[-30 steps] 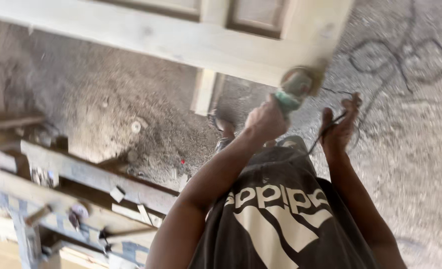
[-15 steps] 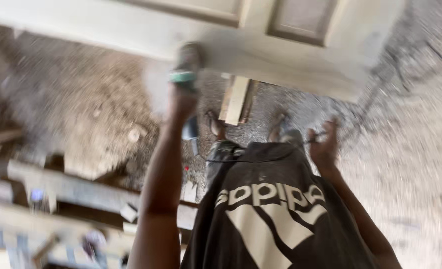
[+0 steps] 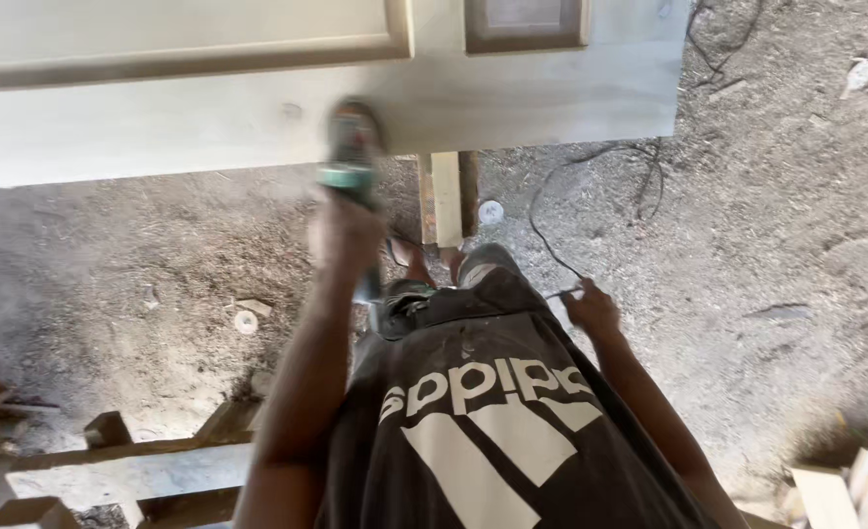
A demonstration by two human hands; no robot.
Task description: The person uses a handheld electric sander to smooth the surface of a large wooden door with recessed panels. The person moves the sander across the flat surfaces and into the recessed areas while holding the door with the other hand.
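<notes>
Sanding the near rail of a pale wooden door (image 3: 209, 127) laid flat on supports — the step judged to be in hand.

Item 1. Left hand (image 3: 348, 233): grip wrapped round the body of a green-and-grey power sander (image 3: 352, 157), blurred with motion. The tool's head rests on the door's near edge, left of centre in the view.

Item 2. Right hand (image 3: 590, 309): grip pinching the black power cord (image 3: 551, 235), held out to the right, apart from the door and clear of the tool.

Item 3. Door: two recessed panels at the far side, a long one on the left and a small one on the right; flat rail along the near side. A wooden support post (image 3: 445, 196) stands under it, just right of the sander.

Item 4. Dirt floor (image 3: 796, 196): dusty, with loose cord coils to the far right, small scraps, and a timber frame (image 3: 120, 460) at the near left.

Judgement on the next move: it calls for an even, flat pass of the head along the rail, with the cord kept slack and away from the disc. Blur makes the exact contact hard to tell.
</notes>
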